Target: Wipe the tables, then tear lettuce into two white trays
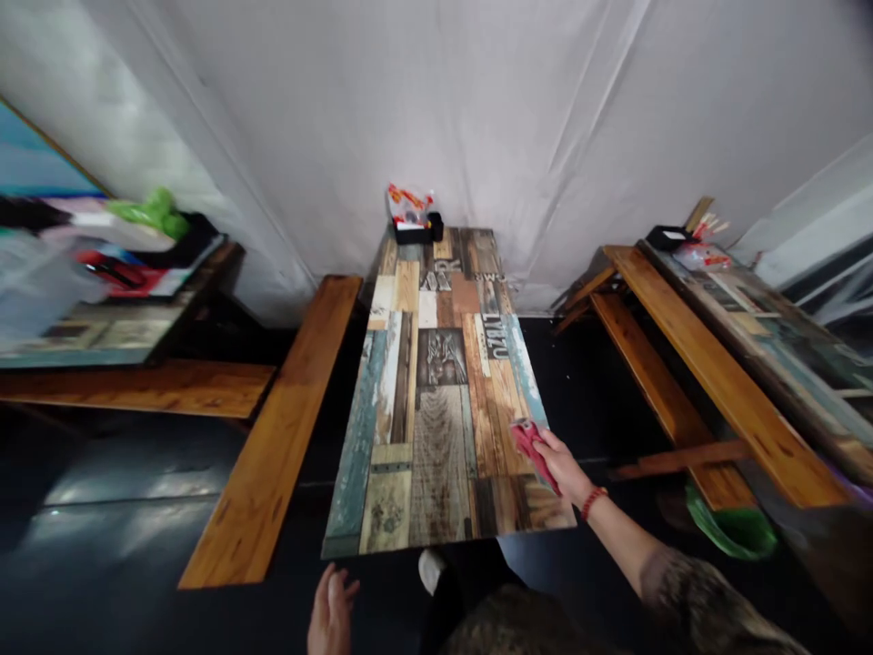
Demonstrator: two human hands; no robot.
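One cloth (pixel 526 443) is slanting far-left to near-right by the right edge of the table (pixel 440 455), mostly left of the right hand (pixel 566 468), whose fingers are clamping it, while the left hand (pixel 331 611) is hanging farther off, fingers parted.

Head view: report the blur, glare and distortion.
Head view: the bright green crumpled plastic at left is smeared; the multicoloured plank-patterned table reads clearer. Head view: pale glare lies on the glossy black floor. Head view: the long brown wooden bench left of the table splays outward, apparently from wide-angle stretch.
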